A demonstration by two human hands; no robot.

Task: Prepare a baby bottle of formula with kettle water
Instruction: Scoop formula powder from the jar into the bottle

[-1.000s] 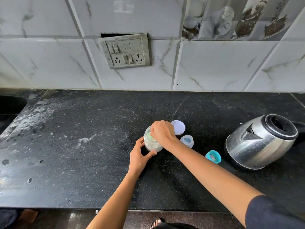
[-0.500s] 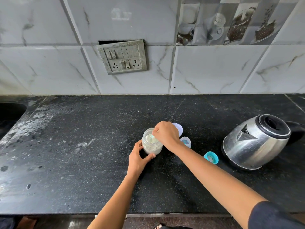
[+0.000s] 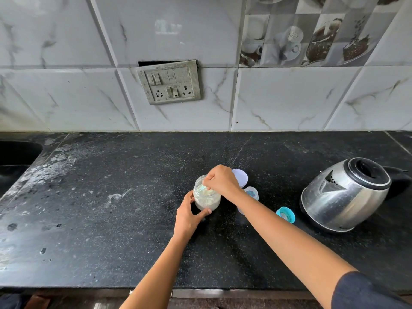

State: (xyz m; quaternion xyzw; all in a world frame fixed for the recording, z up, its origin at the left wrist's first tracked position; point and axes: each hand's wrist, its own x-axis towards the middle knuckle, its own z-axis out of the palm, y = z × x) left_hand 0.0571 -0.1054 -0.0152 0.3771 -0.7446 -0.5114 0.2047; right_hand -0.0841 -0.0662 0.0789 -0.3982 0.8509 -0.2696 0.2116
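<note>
A clear jar of white formula powder (image 3: pixel 207 201) stands open in the middle of the black counter (image 3: pixel 111 219). My left hand (image 3: pixel 189 216) grips its lower side. My right hand (image 3: pixel 220 181) hovers over the jar's mouth and pinches a pale green scoop (image 3: pixel 204 188) that dips into the powder. Behind my right wrist the baby bottle (image 3: pixel 252 194) is partly hidden. The jar's white lid (image 3: pixel 240 177) lies behind it. A teal bottle ring (image 3: pixel 285 214) lies to the right. The steel kettle (image 3: pixel 343 195) stands at the far right.
A tiled wall with a switch and socket plate (image 3: pixel 170 84) rises behind the counter. A dark sink (image 3: pixel 15 152) is set in at the far left. White powdery smears mark the counter's left half. The counter's front edge (image 3: pixel 89 289) runs along the bottom.
My right hand has lifted slightly off the jar's mouth, and the green scoop now shows in the powder. The view has tilted upward. My left hand keeps its hold on the jar.
</note>
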